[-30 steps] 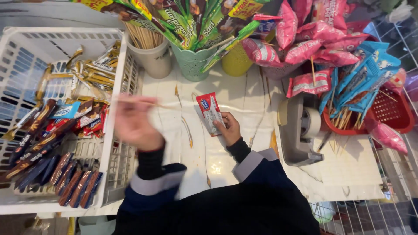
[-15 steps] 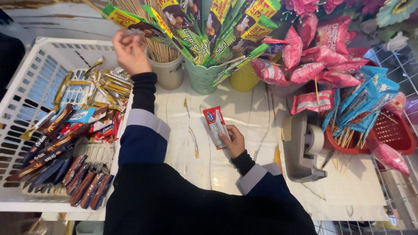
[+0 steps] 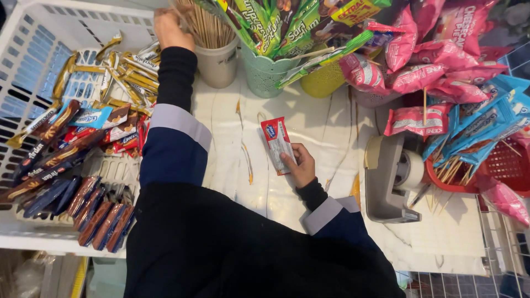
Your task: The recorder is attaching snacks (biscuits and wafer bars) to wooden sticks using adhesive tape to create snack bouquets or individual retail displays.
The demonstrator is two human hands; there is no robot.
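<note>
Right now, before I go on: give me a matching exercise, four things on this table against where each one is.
Things:
1. red snack packet
2. wooden skewers
3. tape dispenser
4. chocolate bars

Places:
A. in the white basket, far left
B. held by the right hand on the marble tabletop
C. upright in the beige cup, at the left hand
D. right of the right hand, beside the red basket

Pairs: 1-B, 2-C, 3-D, 4-A

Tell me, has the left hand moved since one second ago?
Yes. The left hand went from above the white marble table up to the beige cup of wooden sticks, beside the white plastic basket.
</note>
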